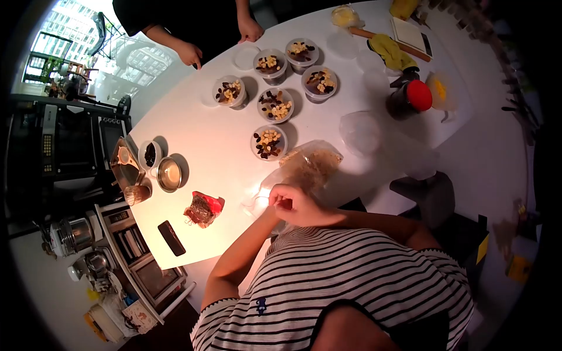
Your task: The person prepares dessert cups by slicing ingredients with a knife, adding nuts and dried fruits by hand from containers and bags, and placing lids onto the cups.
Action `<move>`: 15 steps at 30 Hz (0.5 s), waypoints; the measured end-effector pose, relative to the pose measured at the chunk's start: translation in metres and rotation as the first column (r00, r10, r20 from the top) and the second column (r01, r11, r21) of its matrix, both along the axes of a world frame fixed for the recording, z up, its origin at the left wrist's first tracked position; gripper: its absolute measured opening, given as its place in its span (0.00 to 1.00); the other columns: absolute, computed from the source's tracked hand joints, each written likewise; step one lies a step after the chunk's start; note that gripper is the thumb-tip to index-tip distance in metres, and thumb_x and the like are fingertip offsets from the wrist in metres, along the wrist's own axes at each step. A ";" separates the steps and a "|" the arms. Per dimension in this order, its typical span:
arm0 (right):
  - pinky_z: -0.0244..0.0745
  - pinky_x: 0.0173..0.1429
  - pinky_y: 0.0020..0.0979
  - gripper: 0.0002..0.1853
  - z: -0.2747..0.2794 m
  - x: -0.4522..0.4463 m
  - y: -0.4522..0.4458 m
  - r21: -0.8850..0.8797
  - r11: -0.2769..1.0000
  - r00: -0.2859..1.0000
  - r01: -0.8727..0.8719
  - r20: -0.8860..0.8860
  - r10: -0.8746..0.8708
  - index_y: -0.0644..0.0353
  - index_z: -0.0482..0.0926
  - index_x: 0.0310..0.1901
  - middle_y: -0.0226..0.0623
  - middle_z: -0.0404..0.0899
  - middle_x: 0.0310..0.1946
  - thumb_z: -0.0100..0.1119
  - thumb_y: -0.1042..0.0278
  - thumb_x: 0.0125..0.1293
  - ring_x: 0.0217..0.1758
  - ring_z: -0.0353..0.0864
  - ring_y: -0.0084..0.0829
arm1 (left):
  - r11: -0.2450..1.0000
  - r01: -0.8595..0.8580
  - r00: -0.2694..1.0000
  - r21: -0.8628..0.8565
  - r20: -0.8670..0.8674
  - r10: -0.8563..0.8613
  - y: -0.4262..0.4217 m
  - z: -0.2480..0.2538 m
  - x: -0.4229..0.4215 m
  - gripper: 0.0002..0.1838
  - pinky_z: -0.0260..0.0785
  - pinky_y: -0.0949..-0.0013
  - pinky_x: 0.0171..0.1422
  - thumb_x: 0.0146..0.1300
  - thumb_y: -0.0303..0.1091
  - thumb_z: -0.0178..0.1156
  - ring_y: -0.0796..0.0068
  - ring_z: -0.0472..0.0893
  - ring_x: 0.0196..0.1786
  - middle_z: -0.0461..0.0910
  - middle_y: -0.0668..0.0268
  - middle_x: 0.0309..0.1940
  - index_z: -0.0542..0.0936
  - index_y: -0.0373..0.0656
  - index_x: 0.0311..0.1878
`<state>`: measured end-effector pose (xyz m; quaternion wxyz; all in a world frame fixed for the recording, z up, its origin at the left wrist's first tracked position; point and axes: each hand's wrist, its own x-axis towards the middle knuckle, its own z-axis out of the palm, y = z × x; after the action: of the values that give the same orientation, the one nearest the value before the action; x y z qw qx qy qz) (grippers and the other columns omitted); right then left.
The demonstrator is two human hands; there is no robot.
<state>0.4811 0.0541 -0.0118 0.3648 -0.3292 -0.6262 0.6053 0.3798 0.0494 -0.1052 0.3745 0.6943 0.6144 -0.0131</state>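
Observation:
My right hand is in front of my chest at the table's near edge, fingers curled in towards the thumb. Whatever it grips, if anything, is hidden. My left forearm reaches up to the same spot, but the left hand is mostly covered by the right one. Just beyond both hands lies a clear plastic bag with pale tan, crumbly contents; its loose film spreads left beside my fingers. Past the bag stands a clear cup of nuts and dark dried fruit, nearest of several similar cups.
At left are a metal bowl, a cup of dark pieces, a red-and-brown packet and a phone. A red-lidded jar and yellow gloves are at right. Another person's hands rest at the far edge.

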 end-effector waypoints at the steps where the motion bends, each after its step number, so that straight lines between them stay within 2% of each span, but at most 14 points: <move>1: 0.65 0.26 0.22 0.06 -0.004 0.001 0.002 -0.058 0.998 0.999 0.032 -0.023 -0.033 0.60 0.73 0.30 0.29 0.72 0.18 0.57 0.79 0.49 0.20 0.71 0.19 | 0.998 -0.011 0.998 -0.064 0.062 0.015 0.002 0.008 -0.004 0.04 0.71 0.73 0.32 0.53 0.22 0.58 0.76 0.79 0.25 0.78 0.68 0.23 0.80 0.38 0.32; 3: 0.64 0.27 0.19 0.05 0.006 0.011 0.013 -0.191 0.980 0.994 0.055 -0.082 -0.072 0.61 0.73 0.29 0.24 0.71 0.20 0.57 0.80 0.49 0.23 0.69 0.13 | 0.963 -0.002 0.966 -0.268 0.249 0.071 0.007 0.038 -0.018 0.04 0.71 0.74 0.30 0.53 0.22 0.57 0.77 0.78 0.24 0.78 0.69 0.22 0.80 0.38 0.32; 5: 0.63 0.28 0.17 0.05 -0.001 0.020 0.024 -0.223 0.969 0.984 0.105 -0.119 -0.134 0.62 0.73 0.30 0.24 0.71 0.22 0.55 0.81 0.51 0.25 0.68 0.12 | 0.869 0.084 0.888 -0.488 0.433 0.157 0.014 0.095 -0.041 0.04 0.71 0.74 0.29 0.53 0.22 0.57 0.79 0.78 0.23 0.78 0.70 0.22 0.80 0.38 0.31; 6: 0.62 0.29 0.14 0.06 -0.004 0.024 0.029 -0.262 0.956 0.972 0.136 -0.149 -0.179 0.62 0.73 0.32 0.23 0.71 0.25 0.54 0.82 0.52 0.27 0.67 0.10 | 0.839 0.142 0.817 -0.525 0.541 0.200 0.020 0.121 -0.052 0.02 0.70 0.78 0.26 0.56 0.23 0.59 0.81 0.76 0.19 0.79 0.68 0.21 0.81 0.36 0.31; 7: 0.63 0.29 0.14 0.05 -0.003 0.029 0.034 -0.270 0.950 0.969 0.159 -0.144 -0.203 0.62 0.73 0.31 0.24 0.71 0.25 0.54 0.82 0.52 0.27 0.68 0.10 | 0.832 0.146 0.799 -0.536 0.559 0.220 0.032 0.151 -0.058 0.04 0.69 0.78 0.25 0.56 0.21 0.59 0.82 0.76 0.20 0.79 0.67 0.22 0.81 0.35 0.34; 8: 0.63 0.29 0.14 0.05 -0.003 0.032 0.037 -0.267 0.948 0.965 0.172 -0.148 -0.216 0.62 0.73 0.31 0.24 0.71 0.25 0.54 0.82 0.52 0.27 0.68 0.10 | 0.830 0.172 0.703 -0.531 0.656 0.274 0.049 0.165 -0.067 0.05 0.70 0.78 0.25 0.55 0.18 0.57 0.81 0.77 0.20 0.79 0.67 0.22 0.81 0.35 0.33; 9: 0.64 0.29 0.16 0.05 -0.003 0.034 0.038 -0.297 0.940 0.963 0.167 -0.154 -0.220 0.63 0.73 0.30 0.25 0.71 0.24 0.54 0.82 0.50 0.26 0.68 0.11 | 0.882 0.135 0.775 -0.452 0.603 0.190 0.072 0.190 -0.064 0.08 0.70 0.78 0.25 0.54 0.15 0.54 0.80 0.77 0.20 0.80 0.66 0.22 0.81 0.35 0.33; 10: 0.65 0.29 0.17 0.05 -0.003 0.036 0.039 -0.329 0.931 0.962 0.160 -0.160 -0.222 0.64 0.73 0.29 0.26 0.72 0.23 0.54 0.82 0.49 0.25 0.68 0.13 | 0.880 0.064 0.811 -0.470 0.539 0.228 0.101 0.195 -0.065 0.09 0.70 0.78 0.27 0.51 0.15 0.53 0.82 0.76 0.21 0.78 0.67 0.23 0.81 0.34 0.33; 11: 0.65 0.29 0.18 0.05 -0.003 0.037 0.038 -0.321 0.935 0.969 0.152 -0.139 -0.205 0.63 0.73 0.29 0.26 0.72 0.24 0.56 0.81 0.49 0.25 0.69 0.14 | 0.954 0.067 0.843 -0.293 0.528 0.103 0.135 0.201 -0.055 0.09 0.71 0.77 0.26 0.51 0.15 0.53 0.80 0.78 0.22 0.79 0.66 0.23 0.81 0.34 0.33; 12: 0.65 0.29 0.18 0.05 -0.001 0.037 0.036 -0.324 0.932 0.966 0.163 -0.141 -0.218 0.63 0.73 0.29 0.26 0.72 0.24 0.56 0.81 0.49 0.25 0.69 0.14 | 0.994 0.057 0.900 -0.095 0.437 -0.010 0.172 0.195 -0.045 0.07 0.71 0.76 0.26 0.52 0.16 0.53 0.80 0.80 0.23 0.80 0.64 0.22 0.81 0.33 0.32; 13: 0.66 0.30 0.18 0.05 0.003 0.037 0.033 -0.260 0.953 0.977 0.152 -0.108 -0.185 0.63 0.73 0.28 0.27 0.72 0.24 0.57 0.81 0.49 0.25 0.70 0.15 | 0.996 0.066 0.899 0.067 0.429 -0.089 0.210 0.187 -0.028 0.07 0.72 0.75 0.27 0.53 0.18 0.53 0.80 0.80 0.22 0.81 0.63 0.21 0.81 0.34 0.31; 14: 0.66 0.30 0.19 0.05 0.005 0.038 0.030 -0.196 0.970 0.985 0.143 -0.068 -0.159 0.62 0.73 0.28 0.27 0.73 0.24 0.57 0.80 0.49 0.25 0.71 0.16 | 0.983 0.056 0.977 0.177 0.194 -0.091 0.240 0.191 -0.001 0.07 0.72 0.74 0.28 0.53 0.23 0.54 0.78 0.81 0.22 0.80 0.63 0.18 0.82 0.36 0.30; 15: 0.68 0.31 0.20 0.05 0.004 0.040 0.027 -0.174 0.977 0.992 0.123 -0.015 -0.127 0.60 0.74 0.28 0.28 0.74 0.25 0.59 0.79 0.50 0.26 0.73 0.18 | 0.955 0.164 0.971 0.248 0.131 -0.201 0.279 0.175 0.013 0.07 0.73 0.71 0.30 0.54 0.29 0.56 0.73 0.82 0.23 0.80 0.62 0.17 0.82 0.38 0.30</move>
<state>0.5214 0.0808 -0.0080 0.3803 -0.3904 -0.5448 0.6373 0.3929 0.3286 0.0693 0.3332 0.7865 0.5139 0.0792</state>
